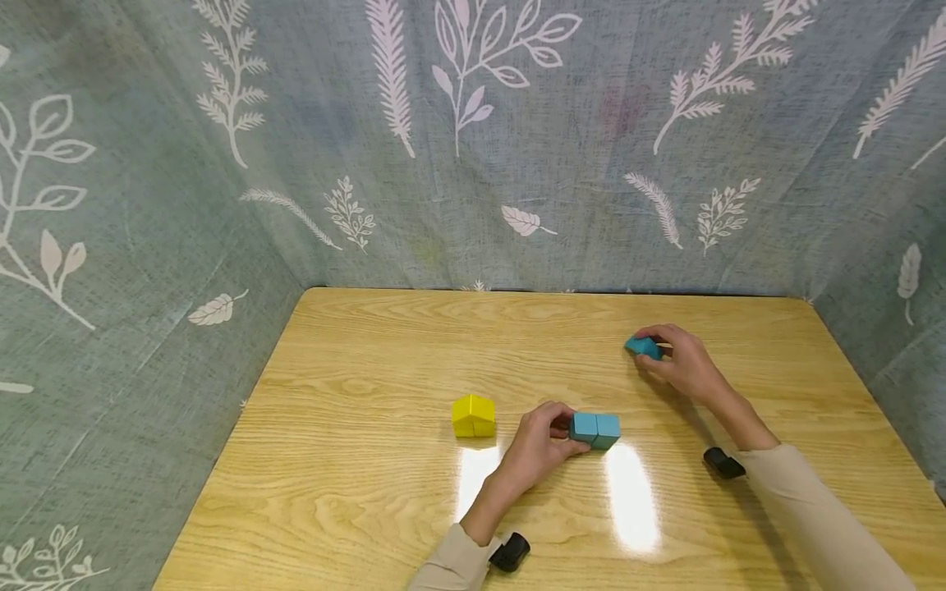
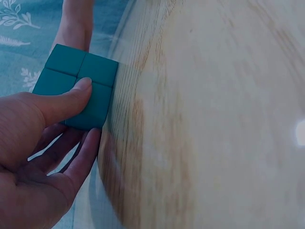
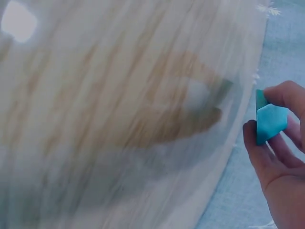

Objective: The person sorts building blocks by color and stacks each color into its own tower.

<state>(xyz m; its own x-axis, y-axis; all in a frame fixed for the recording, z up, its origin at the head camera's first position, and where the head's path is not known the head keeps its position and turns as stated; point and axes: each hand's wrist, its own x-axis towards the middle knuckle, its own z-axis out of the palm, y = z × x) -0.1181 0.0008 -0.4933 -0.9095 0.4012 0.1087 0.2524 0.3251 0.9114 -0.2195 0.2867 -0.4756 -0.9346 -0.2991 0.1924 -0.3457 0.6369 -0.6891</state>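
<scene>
Right of the table's middle, my left hand (image 1: 535,447) grips a teal stack of blocks (image 1: 596,428) by its left side. In the left wrist view, the thumb lies across the stack's face (image 2: 97,67), where seams divide it into several squares. Farther back and to the right, my right hand (image 1: 686,361) pinches a teal angular block (image 1: 645,347) between thumb and fingers. The right wrist view shows the flat side and slanted faces of this angular block (image 3: 271,125). It appears held above the tabletop, apart from the stack.
A yellow block shape with a peaked top (image 1: 473,416) stands on the wooden table (image 1: 355,361), left of my left hand. A leaf-patterned grey-blue cloth (image 1: 473,189) hangs behind the table and along both sides. Light glares off the tabletop near the front.
</scene>
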